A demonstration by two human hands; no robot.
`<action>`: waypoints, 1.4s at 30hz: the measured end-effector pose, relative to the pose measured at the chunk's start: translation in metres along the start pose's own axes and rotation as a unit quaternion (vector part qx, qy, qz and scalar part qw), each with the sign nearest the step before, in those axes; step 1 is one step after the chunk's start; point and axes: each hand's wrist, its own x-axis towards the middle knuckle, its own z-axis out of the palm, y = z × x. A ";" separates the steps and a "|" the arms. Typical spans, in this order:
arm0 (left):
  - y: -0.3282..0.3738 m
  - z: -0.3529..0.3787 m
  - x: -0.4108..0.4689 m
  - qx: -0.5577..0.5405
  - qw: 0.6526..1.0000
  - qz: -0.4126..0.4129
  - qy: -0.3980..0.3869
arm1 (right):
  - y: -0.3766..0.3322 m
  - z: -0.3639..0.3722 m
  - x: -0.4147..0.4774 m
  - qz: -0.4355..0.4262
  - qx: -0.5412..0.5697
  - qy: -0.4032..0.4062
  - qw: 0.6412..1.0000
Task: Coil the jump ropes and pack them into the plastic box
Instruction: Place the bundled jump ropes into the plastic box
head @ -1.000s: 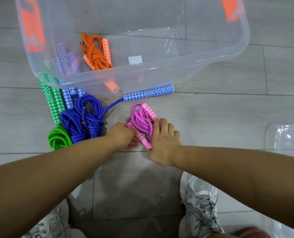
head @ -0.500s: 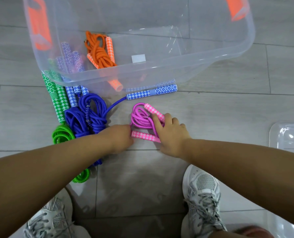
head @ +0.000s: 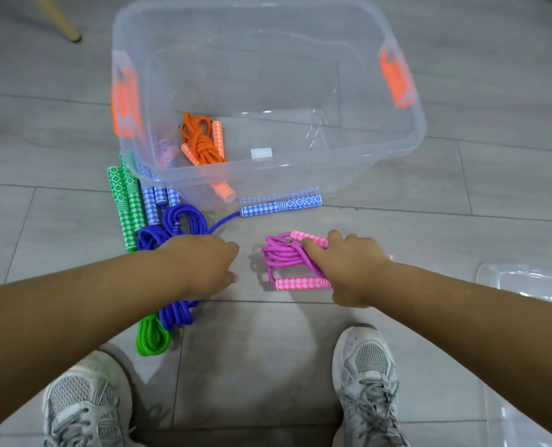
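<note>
Right hand [head: 352,266]: fingers curled over the pink rope [head: 282,256], clamping the bunched cord and the far handle [head: 310,237]. The near handle [head: 303,283] sticks out left from under the palm. The bundle is outside the box [head: 268,75], in front of its near wall and low over the floor [head: 461,195]. Can't tell if it touches the tiles.

Left hand [head: 203,266]: palm down, fingers bent downward, tips hidden. It sits just left of the pink rope with a gap between them, and over the blue ropes [head: 184,221]. Can't tell whether it grips any cord or is just hovering.

Box: clear plastic, lid off, orange latches [head: 395,77] on both ends. Inside, at the near-left corner, is one coiled orange rope [head: 200,140]. A white label [head: 261,153] shows near it.

Still on the floor:
- The blue ropes are loosely coiled left of the box's near corner. One blue handle [head: 281,206] lies along the front wall with its cord running back to the coil. More blue handles lie beside the green ones.
- The green rope [head: 152,337] has its cord showing below the left forearm. Its handles [head: 126,201] lie side by side against the box's left corner.

A clear lid [head: 526,282] lies at the right edge. Two grey shoes [head: 368,375] are at the bottom, and a wooden leg [head: 58,17] is at top left.
</note>
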 end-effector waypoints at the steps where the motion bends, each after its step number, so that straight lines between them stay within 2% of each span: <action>1: -0.002 -0.007 -0.008 0.001 1.000 0.003 0.019 | 0.001 -0.007 -0.009 -0.001 -0.002 0.016 1.000; 6: -0.017 -0.046 -0.057 -0.009 0.994 0.017 0.110 | 0.010 -0.047 -0.056 -0.003 0.010 0.115 0.993; 11: -0.044 -0.090 -0.087 -0.034 0.979 -0.020 0.199 | 0.021 -0.098 -0.082 0.016 0.067 0.213 0.975; 16: -0.082 -0.126 -0.059 -0.117 0.951 -0.070 0.276 | 0.033 -0.148 -0.065 0.025 0.092 0.286 0.953; 19: -0.103 -0.137 -0.022 -0.077 0.944 -0.101 0.303 | 0.040 -0.168 -0.034 0.033 0.103 0.295 0.950; 27: -0.133 -0.172 0.064 0.034 0.928 -0.146 0.341 | 0.049 -0.188 0.073 0.051 0.095 0.214 0.971; 33: -0.147 -0.175 0.107 0.076 0.924 -0.138 0.350 | 0.050 -0.167 0.145 0.076 0.153 0.105 0.980; 37: -0.151 -0.166 0.112 0.073 0.911 -0.134 0.382 | 0.048 -0.148 0.175 0.109 0.186 0.062 0.975; 42: -0.153 -0.158 0.119 0.060 0.890 -0.124 0.434 | 0.032 -0.123 0.205 0.145 0.273 0.016 0.951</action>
